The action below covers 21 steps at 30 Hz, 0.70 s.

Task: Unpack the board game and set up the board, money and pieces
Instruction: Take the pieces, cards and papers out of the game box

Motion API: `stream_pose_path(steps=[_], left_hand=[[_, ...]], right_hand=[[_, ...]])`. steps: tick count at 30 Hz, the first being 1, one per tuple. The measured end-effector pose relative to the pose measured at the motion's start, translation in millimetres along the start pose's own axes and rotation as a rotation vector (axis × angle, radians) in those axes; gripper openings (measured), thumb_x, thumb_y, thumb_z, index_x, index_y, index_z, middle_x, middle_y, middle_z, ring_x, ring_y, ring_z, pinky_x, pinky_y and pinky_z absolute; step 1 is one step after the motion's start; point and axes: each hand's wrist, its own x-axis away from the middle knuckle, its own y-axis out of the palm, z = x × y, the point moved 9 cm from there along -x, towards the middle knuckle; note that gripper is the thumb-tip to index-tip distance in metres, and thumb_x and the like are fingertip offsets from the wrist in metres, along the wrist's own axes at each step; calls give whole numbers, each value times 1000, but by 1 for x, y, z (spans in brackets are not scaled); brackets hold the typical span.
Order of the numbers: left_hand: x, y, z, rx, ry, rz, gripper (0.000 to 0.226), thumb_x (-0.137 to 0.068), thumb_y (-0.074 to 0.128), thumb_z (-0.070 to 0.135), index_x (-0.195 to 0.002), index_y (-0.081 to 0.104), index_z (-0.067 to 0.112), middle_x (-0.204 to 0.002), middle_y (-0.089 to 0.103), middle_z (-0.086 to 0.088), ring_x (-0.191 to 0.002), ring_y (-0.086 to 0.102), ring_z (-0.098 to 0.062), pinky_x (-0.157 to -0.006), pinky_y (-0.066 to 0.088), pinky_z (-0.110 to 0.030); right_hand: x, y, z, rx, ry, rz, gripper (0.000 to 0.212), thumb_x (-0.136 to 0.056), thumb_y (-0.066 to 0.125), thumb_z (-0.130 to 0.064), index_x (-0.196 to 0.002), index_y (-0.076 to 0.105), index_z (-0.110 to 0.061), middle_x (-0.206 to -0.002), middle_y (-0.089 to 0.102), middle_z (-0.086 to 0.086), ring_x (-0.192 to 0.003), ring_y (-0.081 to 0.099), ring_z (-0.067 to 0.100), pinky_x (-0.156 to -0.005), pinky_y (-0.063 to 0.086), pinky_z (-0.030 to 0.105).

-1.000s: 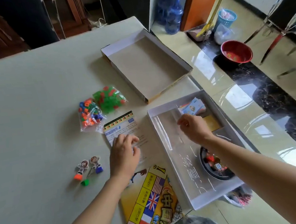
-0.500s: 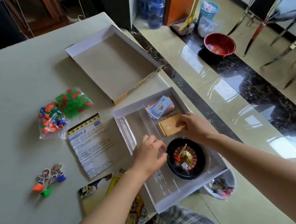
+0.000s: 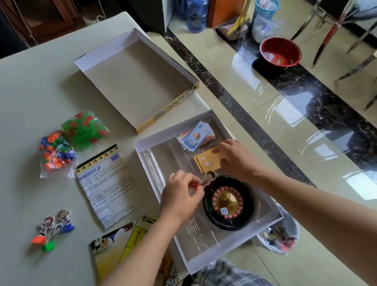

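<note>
Left hand point(image 3: 180, 196): I pinch a little paper figure point(image 3: 211, 176) between my thumb and fingers. I hold it over the box tray, just by the far-left edge of the wheel.
Right hand point(image 3: 236, 158): my fingers are bent over the right end of the tan cards point(image 3: 205, 162) and grip them. The cards lie in their slot in the tray.
Box tray point(image 3: 221, 253): it sits at the right edge of the table point(image 3: 10, 106), right in front of me. Its near-right corner hangs past the edge.
Wheel point(image 3: 229, 203): black and round, with a gold middle. It lies in the near part of the tray. A white dice point(image 3: 224, 211) sits inside it.
Paper money point(image 3: 194, 137): a small stack in the far slot of the tray, just behind the tan cards.
Box lid point(image 3: 140, 77): upside down on the table, behind the tray.
Bags: a bag of green bits point(image 3: 85, 130) and a bag of mixed colour bits point(image 3: 55, 152) lie side by side, touching, left of the lid.
Rule sheet point(image 3: 106, 184): flat on the table, just left of the tray.
Game board point(image 3: 117, 248): folded, near me, partly under my left arm.
Standing figures point(image 3: 52, 226): they stand close together at the far left, on orange, green and blue feet.
</note>
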Motion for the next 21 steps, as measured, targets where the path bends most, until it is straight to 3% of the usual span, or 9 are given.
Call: stream_pose_path(steps=[5, 9, 12, 15, 21], left_hand=[[18, -74, -78, 96, -338, 298, 7, -88, 62, 24, -85, 62, 18, -95, 54, 0, -84, 52, -16, -67, 43, -27], [71, -135, -151, -38, -672, 544, 13, -89, 61, 27, -86, 65, 15, -94, 59, -5, -82, 55, -22, -60, 42, -29], [102, -145, -191, -82, -819, 457, 16, -87, 65, 30, -82, 68, 16, -80, 66, -3, -71, 56, -22, -57, 41, -28], [120, -142, -211, -105, -868, 370, 13, -81, 69, 35, -80, 67, 22, -89, 70, 0, -80, 62, -24, -63, 43, -27], [136, -147, -215, -232, -870, 350, 13, -84, 67, 36, -83, 62, 24, -103, 64, -3, -91, 60, -27, -67, 39, -29]], right_hand=[[-22, 9, -50, -150, -89, 54, 23, -84, 58, -5, -103, 69, -12, -106, 67, 8, -94, 62, 25, -79, 50, 35], [-40, 30, -78, -207, -68, 26, 18, -90, 57, -9, -101, 70, -12, -100, 70, 7, -89, 64, 23, -75, 49, 31], [-44, 40, -85, -195, -39, 20, 16, -92, 55, -11, -97, 70, -11, -96, 70, 4, -83, 63, 19, -69, 46, 28], [-48, 52, -97, -207, -46, -4, 17, -92, 55, -8, -95, 71, -14, -98, 70, 2, -85, 62, 16, -71, 46, 26], [-57, 59, -117, -197, -89, -20, 18, -91, 54, -8, -95, 71, -15, -98, 71, 3, -85, 64, 18, -78, 54, 35]])
